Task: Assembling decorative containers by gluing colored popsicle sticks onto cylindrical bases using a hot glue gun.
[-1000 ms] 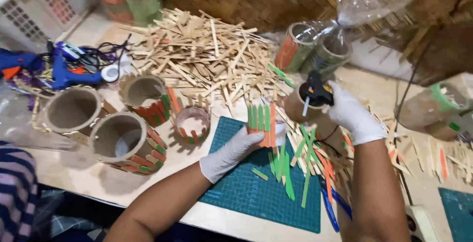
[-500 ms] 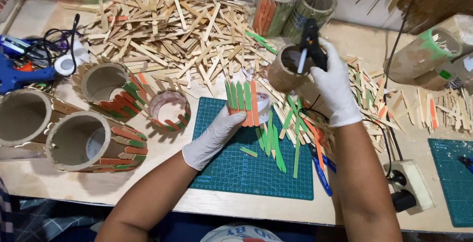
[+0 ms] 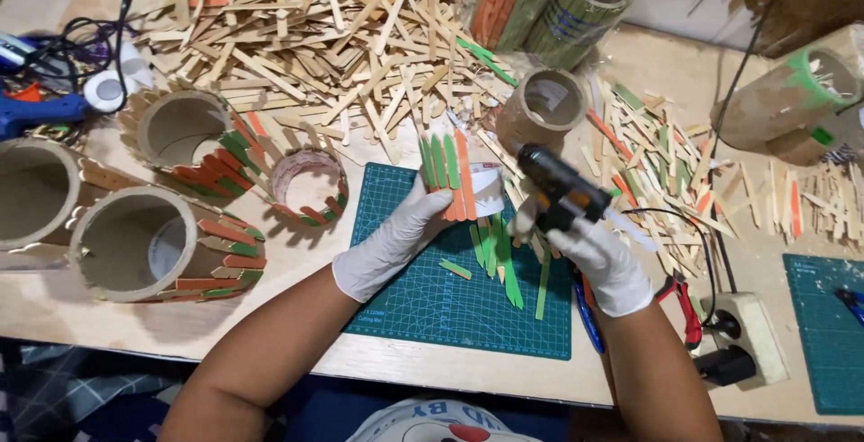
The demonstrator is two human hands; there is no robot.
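Right hand (image 3: 601, 257) grips glue gun (image 3: 560, 188)

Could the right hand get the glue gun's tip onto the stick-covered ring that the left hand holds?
Probably yes: the right hand holds the glue gun just beside the ring in the left hand, with nothing between them.

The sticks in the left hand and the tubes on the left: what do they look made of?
The sticks in the left hand look like thin flat wood, painted green and orange, matt; the bare pile shows pale wood. The tubes look like brown cardboard: thick dull walls, hollow.
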